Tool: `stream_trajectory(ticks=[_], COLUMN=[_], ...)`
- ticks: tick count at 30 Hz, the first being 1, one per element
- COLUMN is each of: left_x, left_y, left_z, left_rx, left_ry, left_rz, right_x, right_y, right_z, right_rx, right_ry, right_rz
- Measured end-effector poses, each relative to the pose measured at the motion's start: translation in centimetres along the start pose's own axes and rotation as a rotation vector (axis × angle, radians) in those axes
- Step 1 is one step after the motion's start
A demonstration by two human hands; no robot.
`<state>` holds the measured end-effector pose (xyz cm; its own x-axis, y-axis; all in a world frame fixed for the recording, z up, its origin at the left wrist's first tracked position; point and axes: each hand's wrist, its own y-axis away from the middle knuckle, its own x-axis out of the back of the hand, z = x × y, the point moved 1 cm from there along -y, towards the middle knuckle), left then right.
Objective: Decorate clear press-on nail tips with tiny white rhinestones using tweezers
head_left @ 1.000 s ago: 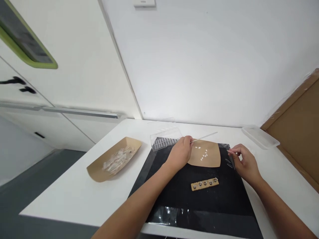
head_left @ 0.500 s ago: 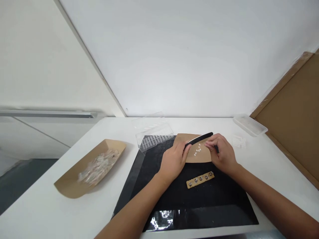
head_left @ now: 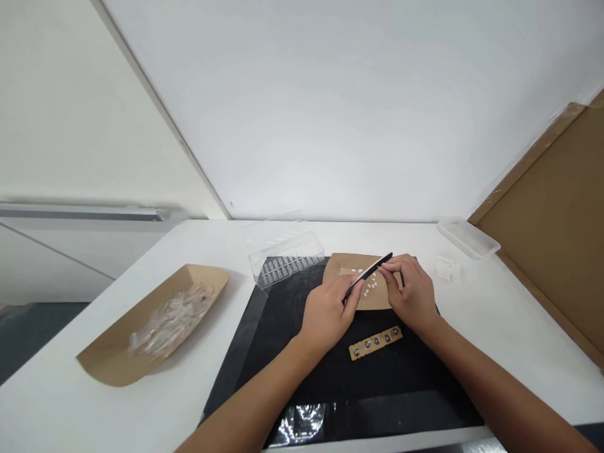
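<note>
Above a black mat point(head_left: 278, 327), over a kraft card point(head_left: 338, 263) dotted with white flakes point(head_left: 370, 284), a black nail file point(head_left: 369, 273) now slants more steeply than moments ago, clenched at its lower end by the left hand point(head_left: 326, 316) and pinched higher up by the right hand point(head_left: 409, 296).

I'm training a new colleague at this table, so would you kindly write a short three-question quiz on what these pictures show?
1. True or false: the studded strip lies on the black mat, nearer the person than the clear plastic box.
2. Multiple choice: what lies in the kraft paper tray? A) clear plastic pieces B) metal studs C) black files
3. Fill in the blank: the left hand holds a slim black file above a sheet of ___.

Key: 1 true; 2 A; 3 kraft paper
</note>
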<state>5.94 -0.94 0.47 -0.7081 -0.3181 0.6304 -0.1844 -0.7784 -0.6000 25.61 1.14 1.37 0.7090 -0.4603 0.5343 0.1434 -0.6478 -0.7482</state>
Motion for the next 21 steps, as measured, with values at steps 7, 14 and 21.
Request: stream_trajectory(ticks=[7, 14, 21], left_x=[-0.4, -0.5, -0.3], left_y=[0.3, 0.4, 0.1], left_z=[0.1, 0.0, 0.1], left_rx=[-0.077, -0.123, -0.149], left_ry=[-0.020, -0.056, -0.075], left_rz=[0.029, 0.039, 0.047], right_x=[0.3, 0.3, 0.0], right_y=[0.2, 0.5, 0.6], right_z=[0.6, 0.9, 0.8], right_rx=[0.028, -0.052, -0.036], right_ry=[-0.112, -0.119, -0.066], right_rz=[-0.027, -0.054, -0.105])
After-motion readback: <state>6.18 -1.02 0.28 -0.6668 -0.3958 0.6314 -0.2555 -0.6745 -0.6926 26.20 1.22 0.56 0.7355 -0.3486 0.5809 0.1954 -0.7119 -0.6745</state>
